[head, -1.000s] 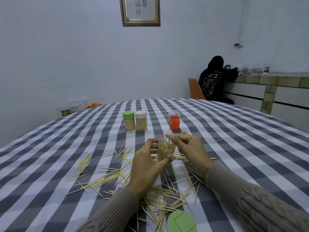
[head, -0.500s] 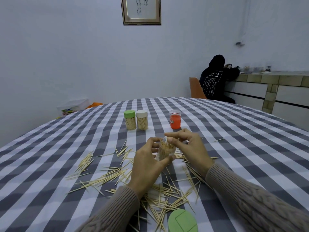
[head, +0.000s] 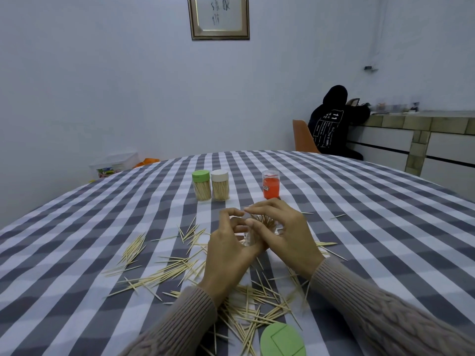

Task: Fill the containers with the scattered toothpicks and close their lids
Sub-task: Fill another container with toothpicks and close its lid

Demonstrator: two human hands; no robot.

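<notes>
Change: right hand (head: 285, 235) now closer over jar (head: 250, 238), thumb down its front.
Grip: left hand (head: 228, 249) curled round jar; right fingers pinching toothpicks (head: 266, 222) at its mouth.
Near: green lid (head: 282, 340) behind wrists.

A: Where is there room on the desk (head: 77, 253)?

B: The left side of the frame and the far right side are bare cloth. Hands could slide there.

A: What is in the way?

B: In the middle of the frame, three jars stand in a row: the green-lid jar (head: 201, 185) touching the white-lid jar (head: 220, 185), and the orange jar (head: 270, 184) a bit apart to the right. There is a gap between them.

A: And close to us?

B: Loose toothpicks (head: 164, 273) lie all over the lower middle. A green lid (head: 282, 340) sits at the bottom edge.
</notes>
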